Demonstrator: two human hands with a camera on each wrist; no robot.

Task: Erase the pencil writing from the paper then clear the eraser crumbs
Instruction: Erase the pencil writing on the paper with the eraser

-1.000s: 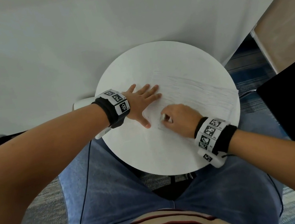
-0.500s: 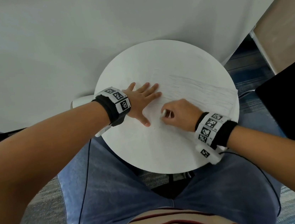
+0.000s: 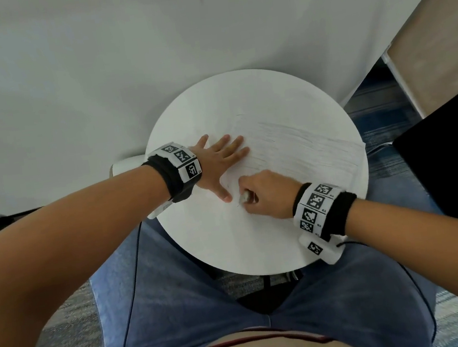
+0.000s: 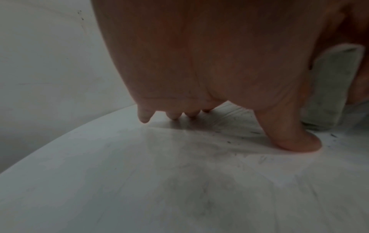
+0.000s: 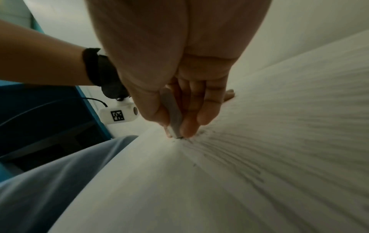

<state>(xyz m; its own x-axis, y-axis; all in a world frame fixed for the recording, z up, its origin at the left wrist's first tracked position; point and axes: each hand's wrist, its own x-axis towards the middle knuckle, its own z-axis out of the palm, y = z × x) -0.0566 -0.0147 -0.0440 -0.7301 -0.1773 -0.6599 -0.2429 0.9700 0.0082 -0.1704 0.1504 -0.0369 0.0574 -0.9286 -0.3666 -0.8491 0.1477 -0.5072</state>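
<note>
On the round white table (image 3: 200, 234), over the seated person's lap: one sheet of white paper (image 3: 300, 150), lying flat, its far part covered with faint grey pencil lines, its near-left part paler and smudged. Left hand (image 3: 218, 163): flat, fingers spread straight, pressing the sheet's left edge, thumb down on the paper. Right hand (image 3: 265, 195): fingers curled, pinching a grey-white eraser (image 3: 243, 197), grubby with graphite, its tip touching the paper just beside the left thumb. Eraser crumbs (image 4: 229, 141): small dark flecks scattered round the thumb and eraser tip.
</note>
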